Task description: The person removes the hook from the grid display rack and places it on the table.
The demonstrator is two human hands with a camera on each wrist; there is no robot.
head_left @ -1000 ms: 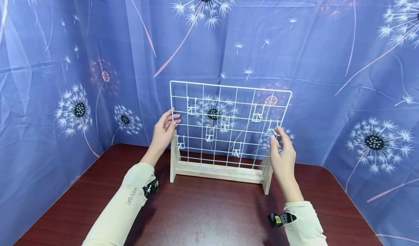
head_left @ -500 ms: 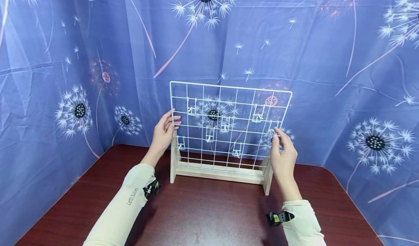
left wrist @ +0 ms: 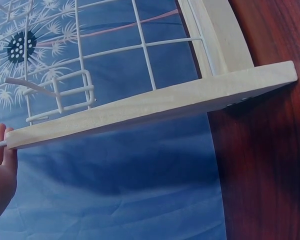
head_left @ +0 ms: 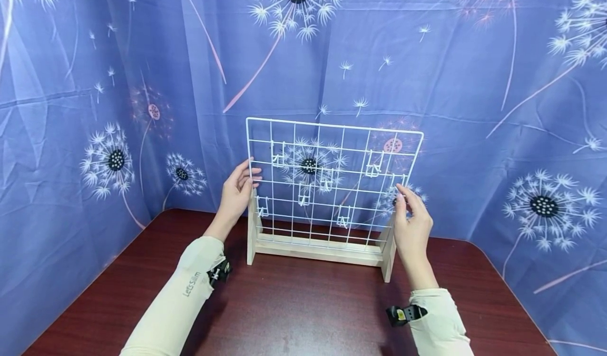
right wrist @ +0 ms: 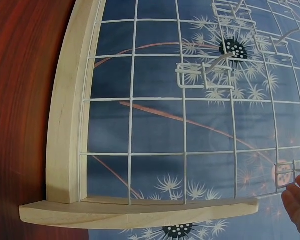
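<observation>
A white wire grid panel (head_left: 330, 191) stands upright in a pale wooden base (head_left: 317, 248). Several white wire hooks hang on it, among them an upper-left hook (head_left: 278, 160) and a lower-middle hook (head_left: 343, 220). My left hand (head_left: 235, 194) holds the panel's left side, thumb in front and fingers reaching behind the wire. At the right edge, my right hand (head_left: 412, 221) has thumb and forefinger together on a hook, largely covered by the fingers in the head view. In the right wrist view that hook (right wrist: 284, 176) sits on the grid, its peg at my fingers (right wrist: 295, 202).
The stand is on a dark red-brown table (head_left: 294, 308). Blue cloth (head_left: 474, 161) with dandelion prints hangs behind and at both sides. Wooden uprights (left wrist: 155, 100) flank the panel. A black wrist camera (head_left: 406, 315) is strapped to each sleeve.
At the right edge, the hook was tilted in my right fingers; they have shifted slightly right and the hook's top wires now lie against the grid. My left hand has stayed put.
</observation>
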